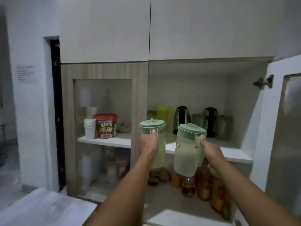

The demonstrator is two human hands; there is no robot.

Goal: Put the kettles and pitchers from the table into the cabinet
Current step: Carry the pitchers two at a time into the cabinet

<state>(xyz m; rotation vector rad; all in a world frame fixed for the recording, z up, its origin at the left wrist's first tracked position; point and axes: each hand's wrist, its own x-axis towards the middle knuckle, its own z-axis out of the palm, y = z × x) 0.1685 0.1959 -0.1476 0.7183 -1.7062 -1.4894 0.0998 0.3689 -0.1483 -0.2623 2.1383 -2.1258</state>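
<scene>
I hold two pale green lidded pitchers up in front of the open cabinet. My left hand (148,145) grips the handle of the left pitcher (160,132), which hangs upright. My right hand (210,149) grips the handle of the right pitcher (185,152), tilted slightly left. Both are level with the front edge of the white shelf (234,154). At the back of that shelf stand two steel kettles (181,119) (211,121), a yellow-green pitcher (163,114) and more green pitchers (225,127).
The right cabinet door (286,128) stands open. The left glass door (104,128) is shut, with paper cups (89,128) and a cereal tub (105,126) behind it. Bottles and jars (202,185) fill the lower shelf. A white countertop (40,209) lies bottom left.
</scene>
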